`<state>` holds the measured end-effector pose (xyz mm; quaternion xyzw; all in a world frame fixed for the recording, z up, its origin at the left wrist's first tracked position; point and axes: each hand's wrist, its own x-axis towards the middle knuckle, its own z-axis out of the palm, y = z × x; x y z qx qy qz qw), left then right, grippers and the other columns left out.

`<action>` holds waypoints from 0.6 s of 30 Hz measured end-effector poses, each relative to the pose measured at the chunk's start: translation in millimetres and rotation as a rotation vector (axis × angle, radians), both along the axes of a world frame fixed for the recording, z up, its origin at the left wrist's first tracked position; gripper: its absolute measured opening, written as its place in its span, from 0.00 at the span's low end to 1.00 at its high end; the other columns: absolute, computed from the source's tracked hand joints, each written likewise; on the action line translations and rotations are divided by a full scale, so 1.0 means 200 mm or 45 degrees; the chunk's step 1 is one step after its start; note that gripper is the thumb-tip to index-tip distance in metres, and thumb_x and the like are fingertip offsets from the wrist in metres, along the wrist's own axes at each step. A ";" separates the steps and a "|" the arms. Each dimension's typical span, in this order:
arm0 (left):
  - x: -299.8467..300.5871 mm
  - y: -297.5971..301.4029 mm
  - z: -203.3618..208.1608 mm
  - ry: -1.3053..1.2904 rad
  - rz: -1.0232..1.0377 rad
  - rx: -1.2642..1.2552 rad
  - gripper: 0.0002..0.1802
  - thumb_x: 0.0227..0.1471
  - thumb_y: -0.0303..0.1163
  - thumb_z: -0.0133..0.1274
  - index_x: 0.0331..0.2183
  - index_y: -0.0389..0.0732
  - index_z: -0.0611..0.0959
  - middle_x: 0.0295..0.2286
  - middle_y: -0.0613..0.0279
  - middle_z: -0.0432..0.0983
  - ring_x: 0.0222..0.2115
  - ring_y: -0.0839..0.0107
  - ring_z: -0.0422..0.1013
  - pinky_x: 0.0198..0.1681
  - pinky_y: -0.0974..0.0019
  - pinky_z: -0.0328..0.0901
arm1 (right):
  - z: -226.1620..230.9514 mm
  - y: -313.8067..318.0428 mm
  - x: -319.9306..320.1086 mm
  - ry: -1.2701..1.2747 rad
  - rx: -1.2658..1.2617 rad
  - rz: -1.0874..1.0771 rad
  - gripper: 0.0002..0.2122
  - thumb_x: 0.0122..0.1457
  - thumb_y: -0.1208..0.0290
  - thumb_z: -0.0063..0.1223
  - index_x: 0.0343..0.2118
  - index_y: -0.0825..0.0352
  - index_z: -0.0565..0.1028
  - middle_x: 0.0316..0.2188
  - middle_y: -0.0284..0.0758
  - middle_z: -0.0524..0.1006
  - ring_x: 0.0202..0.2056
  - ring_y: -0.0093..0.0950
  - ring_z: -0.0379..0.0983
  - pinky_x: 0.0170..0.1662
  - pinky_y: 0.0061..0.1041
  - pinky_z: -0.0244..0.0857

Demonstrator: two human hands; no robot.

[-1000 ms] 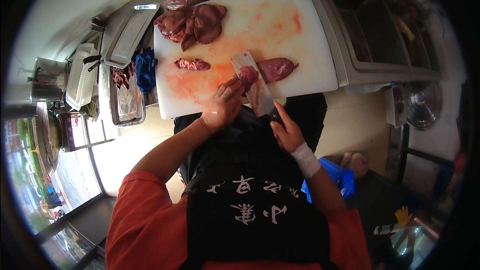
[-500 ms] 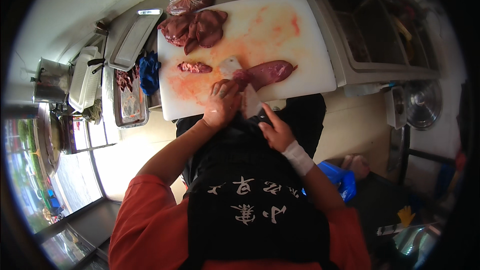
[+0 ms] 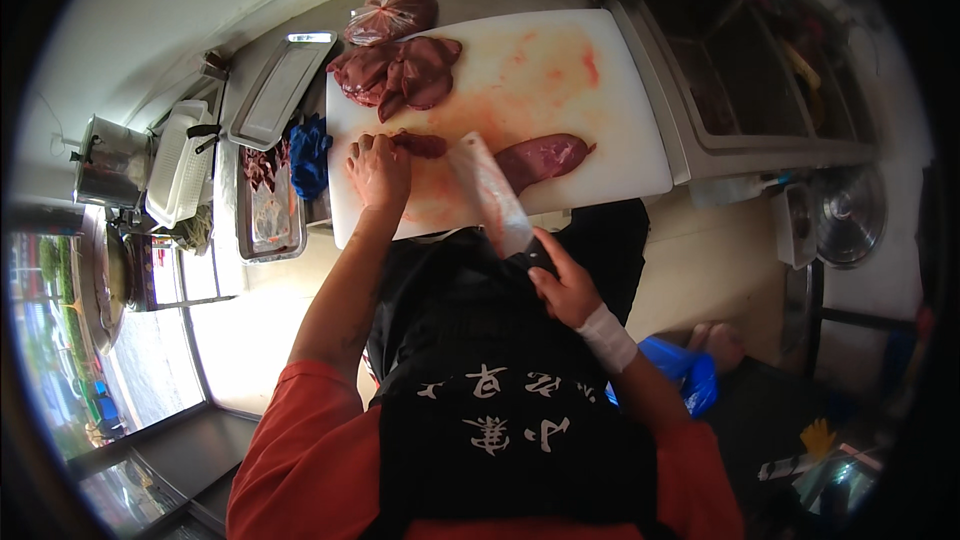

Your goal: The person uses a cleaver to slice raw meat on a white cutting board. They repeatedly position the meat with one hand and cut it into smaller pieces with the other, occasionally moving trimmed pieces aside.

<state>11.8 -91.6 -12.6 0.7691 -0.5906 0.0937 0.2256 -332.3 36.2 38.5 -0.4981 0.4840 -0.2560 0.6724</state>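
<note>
A cleaver (image 3: 490, 190) is in my right hand (image 3: 568, 288), its dark handle gripped and its broad blade slanting up-left over the white cutting board (image 3: 620, 70). The blade's far edge lies by the cut end of a dark red piece of raw liver (image 3: 545, 158). On the board's left side my left hand (image 3: 380, 175) has its fingers curled over the end of a smaller cut piece of raw meat (image 3: 420, 145). Part of that piece is hidden under the fingers. Behind it rests a heap of glossy raw liver (image 3: 400, 72).
A clear bag of dark red meat (image 3: 400, 15) stands behind the board. To the left are an oblong metal tray (image 3: 283, 90), a second tray (image 3: 272, 253) with meat scraps, a blue cloth (image 3: 311, 155) and a white basket (image 3: 178, 175). A sink (image 3: 740, 145) borders the right.
My left hand has moved left from the large liver piece to the smaller cut piece. The cleaver has moved away from my body, its blade now farther over the board.
</note>
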 end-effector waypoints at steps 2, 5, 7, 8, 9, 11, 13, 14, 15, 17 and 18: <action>-0.02 0.03 0.00 0.040 -0.087 -0.095 0.09 0.51 0.33 0.58 0.35 0.41 0.81 0.41 0.50 0.77 0.47 0.47 0.70 0.49 0.44 0.64 | 0.00 0.03 -0.07 -0.015 0.035 -0.132 0.32 0.69 0.74 0.51 0.75 0.53 0.56 0.23 0.28 0.70 0.17 0.16 0.64 0.21 0.20 0.63; -0.15 0.12 0.01 0.194 -0.379 -0.265 0.09 0.49 0.25 0.59 0.35 0.40 0.81 0.41 0.51 0.76 0.45 0.46 0.70 0.50 0.46 0.65 | -0.01 0.02 -0.14 0.073 -0.105 -0.268 0.32 0.70 0.74 0.49 0.75 0.54 0.55 0.23 0.28 0.70 0.17 0.16 0.63 0.20 0.19 0.62; -0.24 0.19 0.03 0.324 -0.687 -0.162 0.12 0.49 0.24 0.59 0.39 0.39 0.82 0.44 0.52 0.75 0.45 0.47 0.70 0.50 0.47 0.66 | -0.02 0.00 -0.16 0.058 -0.094 -0.267 0.32 0.70 0.73 0.49 0.75 0.54 0.54 0.23 0.28 0.70 0.17 0.16 0.63 0.20 0.19 0.62; -0.29 0.24 0.04 0.313 -0.803 -0.116 0.13 0.50 0.24 0.59 0.41 0.38 0.82 0.45 0.50 0.76 0.45 0.47 0.70 0.50 0.47 0.66 | -0.03 -0.02 -0.16 0.081 -0.077 -0.270 0.32 0.71 0.73 0.48 0.75 0.54 0.54 0.23 0.28 0.70 0.17 0.16 0.63 0.20 0.19 0.62; -0.33 0.27 0.04 0.302 -0.919 -0.068 0.15 0.51 0.24 0.59 0.43 0.36 0.82 0.46 0.48 0.76 0.46 0.47 0.71 0.50 0.48 0.66 | -0.04 -0.04 -0.16 0.083 -0.088 -0.259 0.31 0.71 0.73 0.48 0.75 0.53 0.54 0.23 0.28 0.70 0.17 0.16 0.63 0.20 0.20 0.62; -0.39 0.33 0.06 0.323 -0.969 -0.002 0.22 0.52 0.27 0.61 0.50 0.34 0.81 0.52 0.47 0.73 0.53 0.47 0.69 0.56 0.47 0.65 | -0.05 -0.11 -0.13 0.143 -0.102 -0.239 0.31 0.71 0.72 0.48 0.75 0.53 0.54 0.23 0.28 0.70 0.17 0.16 0.62 0.20 0.20 0.62; -0.42 0.35 0.07 0.262 -1.059 0.012 0.25 0.52 0.28 0.61 0.52 0.34 0.80 0.54 0.49 0.72 0.57 0.48 0.67 0.60 0.47 0.64 | -0.08 -0.20 -0.08 0.120 -0.155 -0.253 0.31 0.71 0.71 0.48 0.75 0.52 0.54 0.23 0.28 0.69 0.16 0.17 0.62 0.20 0.21 0.62; -0.41 0.36 0.07 0.270 -1.064 0.021 0.27 0.52 0.28 0.62 0.54 0.32 0.79 0.55 0.48 0.71 0.59 0.48 0.67 0.62 0.47 0.63 | -0.10 -0.24 -0.06 0.140 -0.161 -0.262 0.32 0.71 0.71 0.49 0.75 0.52 0.54 0.23 0.28 0.69 0.16 0.17 0.62 0.20 0.21 0.62; -0.41 0.36 0.07 0.269 -1.067 0.023 0.27 0.51 0.28 0.62 0.54 0.32 0.79 0.55 0.48 0.72 0.58 0.48 0.67 0.62 0.47 0.63 | -0.11 -0.27 -0.04 0.107 -0.156 -0.267 0.32 0.71 0.71 0.49 0.75 0.51 0.54 0.22 0.28 0.69 0.17 0.17 0.62 0.20 0.21 0.62; -0.40 0.37 0.07 0.275 -1.069 0.027 0.27 0.51 0.28 0.62 0.54 0.32 0.79 0.55 0.48 0.72 0.58 0.48 0.67 0.61 0.47 0.64 | -0.12 -0.30 -0.03 0.054 -0.131 -0.276 0.32 0.71 0.70 0.49 0.75 0.51 0.54 0.22 0.27 0.69 0.17 0.17 0.62 0.20 0.21 0.62; -0.40 0.37 0.06 0.275 -1.068 0.023 0.27 0.51 0.28 0.62 0.54 0.32 0.79 0.55 0.48 0.72 0.58 0.48 0.67 0.61 0.47 0.64 | -0.12 -0.29 -0.04 0.095 -0.113 -0.264 0.32 0.71 0.71 0.48 0.75 0.50 0.54 0.22 0.27 0.69 0.17 0.17 0.62 0.21 0.21 0.63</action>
